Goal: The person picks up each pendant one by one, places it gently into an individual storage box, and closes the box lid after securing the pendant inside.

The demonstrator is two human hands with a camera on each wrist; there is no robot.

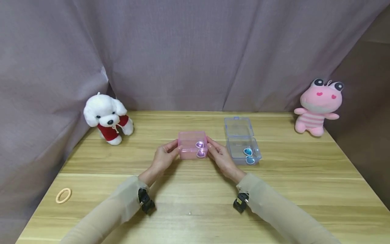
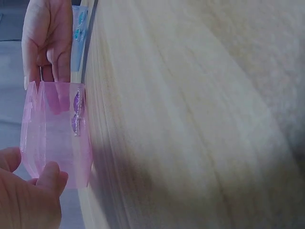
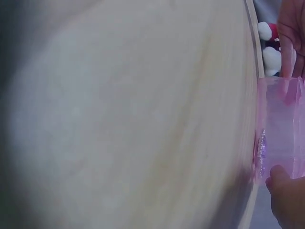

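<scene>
A see-through pink plastic box (image 1: 192,145) sits on the wooden table with its lid lowered. In the left wrist view, a narrow gap shows between the lid (image 2: 29,114) and the body. Purple jewelled pieces (image 1: 200,145) with pearly rims show inside at its right; I cannot tell how many are real and how many are reflections. My left hand (image 1: 162,157) grips the box's left side, thumb toward the front. From the other side, my right hand (image 1: 222,158) holds its right side; some fingertips are hidden behind the box.
Right of the pink box stands a clear bluish box (image 1: 236,152), lid raised, with blue jewelled pieces (image 1: 248,151) in it. A white plush dog (image 1: 105,115) is at the back left, a pink plush frog (image 1: 318,108) at the back right. A wooden ring (image 1: 58,196) lies front left.
</scene>
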